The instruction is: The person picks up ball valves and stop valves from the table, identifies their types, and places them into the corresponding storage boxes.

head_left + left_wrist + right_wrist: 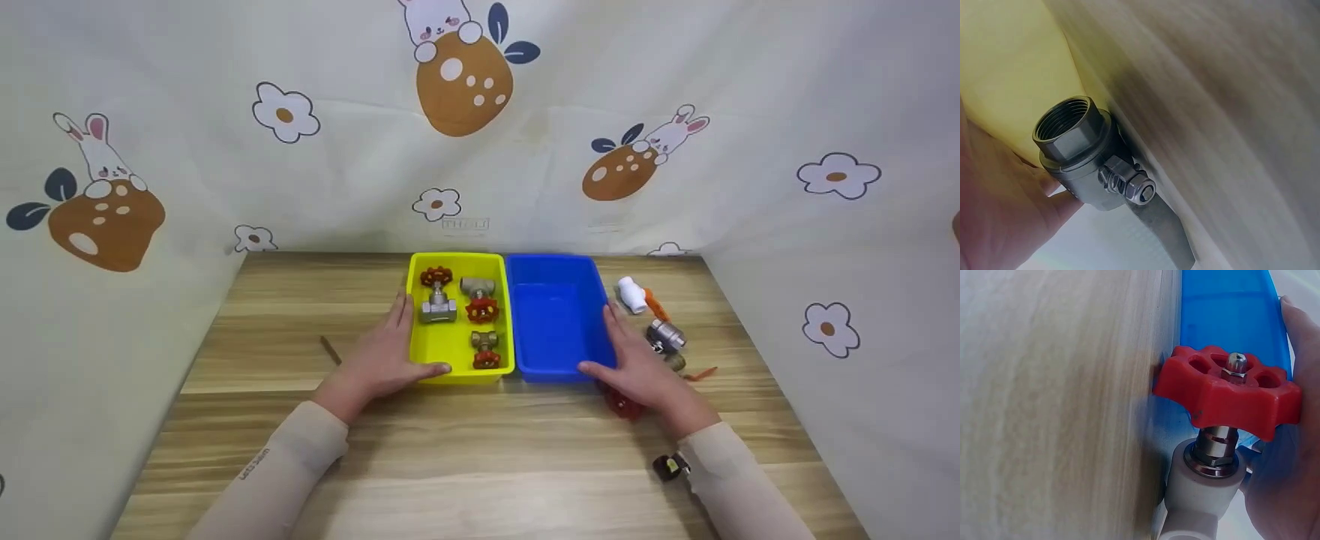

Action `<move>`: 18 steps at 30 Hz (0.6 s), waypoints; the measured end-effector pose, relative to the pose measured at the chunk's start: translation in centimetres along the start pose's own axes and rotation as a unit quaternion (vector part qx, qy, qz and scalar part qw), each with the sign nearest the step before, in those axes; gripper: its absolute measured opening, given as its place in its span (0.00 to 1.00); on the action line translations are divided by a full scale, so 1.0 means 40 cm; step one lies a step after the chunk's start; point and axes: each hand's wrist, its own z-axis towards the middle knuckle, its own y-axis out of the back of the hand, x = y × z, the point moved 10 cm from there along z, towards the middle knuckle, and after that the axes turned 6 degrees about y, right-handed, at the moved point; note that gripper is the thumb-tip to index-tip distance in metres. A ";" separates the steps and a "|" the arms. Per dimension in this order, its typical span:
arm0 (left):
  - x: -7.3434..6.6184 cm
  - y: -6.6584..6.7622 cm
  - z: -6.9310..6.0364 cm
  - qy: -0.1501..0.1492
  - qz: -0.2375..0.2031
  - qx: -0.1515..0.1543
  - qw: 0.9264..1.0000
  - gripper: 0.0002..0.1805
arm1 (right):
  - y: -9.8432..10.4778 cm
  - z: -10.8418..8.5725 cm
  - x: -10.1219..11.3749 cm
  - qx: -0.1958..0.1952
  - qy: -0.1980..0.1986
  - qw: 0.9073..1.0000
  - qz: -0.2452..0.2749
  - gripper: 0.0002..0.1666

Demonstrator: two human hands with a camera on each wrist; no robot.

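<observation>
A yellow plastic bin [442, 346] and a blue plastic bin [551, 322] stand side by side. My left hand [382, 356] rests along the yellow bin's left wall, fingers straight, thumb at the front rim. Against the blue bin's right wall lies my right hand [637, 367], fingers also extended, thumb by the front corner. Three red-wheeled valves lie in the yellow bin, one silver [439, 309]; the blue one holds nothing. Beside my left hand is a steel ball valve [1081, 152], mostly hidden in the head view. A white valve with a red handwheel [1230, 394] sits near my right hand.
Right of the blue bin lie a white valve [631, 295] with an orange handle, a metal valve [667, 335] and a brass-coloured fitting [675, 362]. A black-ended part [666, 468] lies by the right sleeve. Patterned cloth [360, 172] encloses the wooden table [480, 465].
</observation>
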 end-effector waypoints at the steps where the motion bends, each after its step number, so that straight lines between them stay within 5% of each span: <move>1: 0.000 0.000 0.000 0.001 -0.002 0.000 1.000 0.77 | 0.001 0.001 0.001 -0.001 0.002 1.000 0.003 0.70; 12: 0.002 0.000 0.001 0.002 -0.008 -0.003 1.000 0.77 | 0.002 0.006 -0.003 -0.004 0.001 1.000 0.021 0.70; 18: 0.008 -0.008 0.005 0.004 -0.003 0.001 1.000 0.77 | 0.016 -0.009 -0.014 -0.020 -0.034 0.996 0.074 0.63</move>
